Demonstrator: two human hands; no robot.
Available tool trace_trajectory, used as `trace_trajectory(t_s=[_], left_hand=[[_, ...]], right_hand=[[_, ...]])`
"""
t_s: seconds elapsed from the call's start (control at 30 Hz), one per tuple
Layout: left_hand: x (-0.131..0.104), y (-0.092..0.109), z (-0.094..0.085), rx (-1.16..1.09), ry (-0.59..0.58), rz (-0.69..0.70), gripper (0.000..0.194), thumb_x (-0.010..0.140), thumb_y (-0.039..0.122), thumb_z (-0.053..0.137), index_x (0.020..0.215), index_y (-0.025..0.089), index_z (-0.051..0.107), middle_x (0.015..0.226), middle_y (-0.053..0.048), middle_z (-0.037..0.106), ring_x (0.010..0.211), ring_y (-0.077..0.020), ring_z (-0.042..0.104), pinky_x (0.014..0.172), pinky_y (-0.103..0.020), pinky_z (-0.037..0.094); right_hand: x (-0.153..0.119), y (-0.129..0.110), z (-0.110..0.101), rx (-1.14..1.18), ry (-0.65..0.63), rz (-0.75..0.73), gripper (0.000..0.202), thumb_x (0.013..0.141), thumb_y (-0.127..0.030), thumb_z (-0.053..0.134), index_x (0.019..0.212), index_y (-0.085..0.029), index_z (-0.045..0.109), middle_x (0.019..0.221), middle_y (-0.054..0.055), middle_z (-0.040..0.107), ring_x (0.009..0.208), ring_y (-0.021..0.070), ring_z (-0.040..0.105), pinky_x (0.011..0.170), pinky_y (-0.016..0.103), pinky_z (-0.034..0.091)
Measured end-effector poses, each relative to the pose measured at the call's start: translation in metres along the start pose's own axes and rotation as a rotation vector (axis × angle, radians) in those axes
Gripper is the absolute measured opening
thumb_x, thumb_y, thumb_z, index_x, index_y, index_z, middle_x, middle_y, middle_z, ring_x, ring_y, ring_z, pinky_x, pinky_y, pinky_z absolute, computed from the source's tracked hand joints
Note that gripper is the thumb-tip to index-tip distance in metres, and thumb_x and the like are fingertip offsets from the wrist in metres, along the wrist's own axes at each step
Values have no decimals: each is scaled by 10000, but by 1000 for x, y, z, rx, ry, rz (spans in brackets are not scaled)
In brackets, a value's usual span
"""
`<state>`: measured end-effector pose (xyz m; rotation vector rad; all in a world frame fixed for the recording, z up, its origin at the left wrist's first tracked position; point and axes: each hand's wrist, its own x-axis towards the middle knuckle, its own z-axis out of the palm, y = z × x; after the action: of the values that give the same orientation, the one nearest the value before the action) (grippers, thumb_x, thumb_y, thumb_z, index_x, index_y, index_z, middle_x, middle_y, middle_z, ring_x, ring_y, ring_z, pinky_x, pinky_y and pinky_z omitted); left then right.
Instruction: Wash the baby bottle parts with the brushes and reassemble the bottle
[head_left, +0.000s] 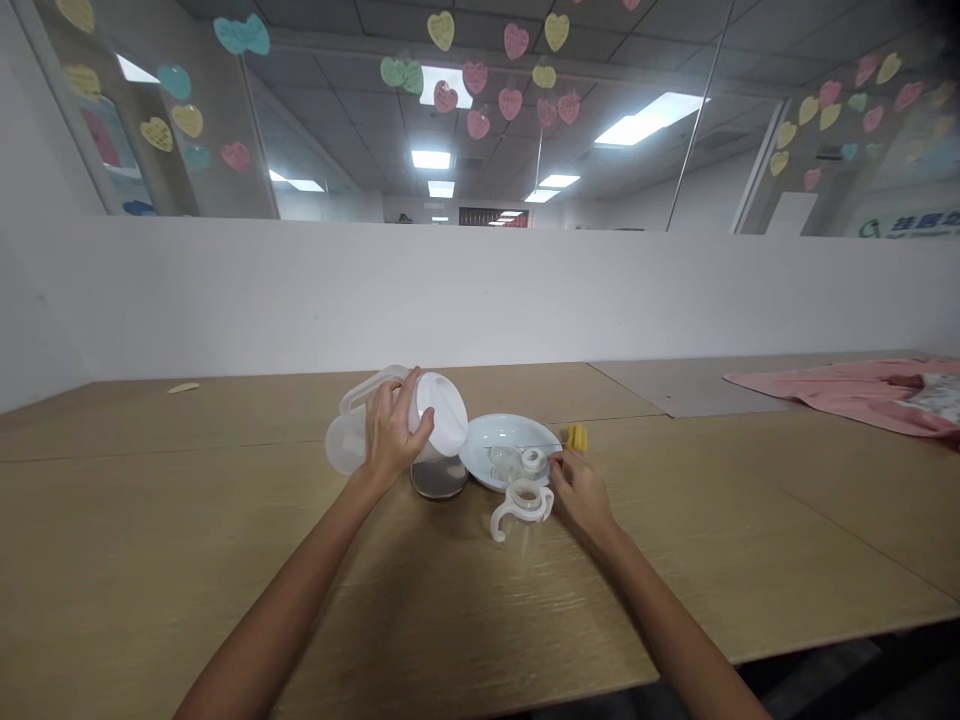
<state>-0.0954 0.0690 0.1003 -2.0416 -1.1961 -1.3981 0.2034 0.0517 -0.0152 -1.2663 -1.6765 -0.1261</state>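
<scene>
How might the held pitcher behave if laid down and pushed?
The pitcher is probably light, since its walls look like translucent plastic. It seems stiff: its outline looks undented in the left hand. Its rounded body might roll until the handle stops it.

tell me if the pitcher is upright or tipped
Tipped: the pitcher slants in the left hand, its white lid leaning toward the dish.

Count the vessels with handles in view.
2: the lidded pitcher, tilted in the left hand, and the clear bottle with white handles, standing on the table just in front of the white plate.
</scene>
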Motion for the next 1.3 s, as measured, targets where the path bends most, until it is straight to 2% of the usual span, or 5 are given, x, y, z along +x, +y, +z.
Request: trace_trajectory(t_s=[0.33, 0.57, 0.8, 0.97, 1.3], left_hand=[[0, 1, -1, 22, -11, -8, 601, 839, 403, 430, 1376, 136, 402, 1074, -135, 490, 1052, -287, 472, 932, -435, 378], [5, -1, -7, -49, 4, -63, 586, 845, 409, 436, 1374, 160, 402, 1063, -119, 524, 1054, -279, 489, 948, -450, 378], [27, -3, -32, -431, 258, -445, 544, 863, 438, 467, 1349, 196, 439, 1305, -108, 491, 1183, -248, 474, 1041, -404, 353], [37, 16, -49, -743, 246, -637, 525, 885, 449, 434, 1320, 157, 469, 1398, -114, 441, 1304, -283, 383, 1088, -424, 317], [8, 74, -46, -366, 5, -76, 587, 881, 445, 418, 1403, 186, 351, 1192, -112, 509, 1107, -251, 477, 980, -436, 387]], right_hand=[[-2, -16, -10, 69, 64, 55, 460, 954, -385, 252, 798, -170, 628, 791, 84, 653, 800, 214, 577, 801, 393, 422], [-15, -25, -10, 220, 135, -227, 339, 887, -396, 366, 986, -174, 602, 821, 68, 641, 799, 220, 596, 763, 397, 461], [-22, -41, 1, 209, 50, -375, 522, 778, -466, 527, 1180, -134, 524, 931, 124, 636, 869, 266, 605, 788, 435, 472], [-22, -48, 3, 164, -33, -304, 533, 748, -484, 580, 1164, -152, 538, 944, 123, 645, 880, 272, 619, 806, 446, 483], [-27, -44, 9, 245, -13, -237, 704, 749, -486, 627, 1306, -147, 363, 964, 115, 629, 887, 249, 631, 800, 412, 521]])
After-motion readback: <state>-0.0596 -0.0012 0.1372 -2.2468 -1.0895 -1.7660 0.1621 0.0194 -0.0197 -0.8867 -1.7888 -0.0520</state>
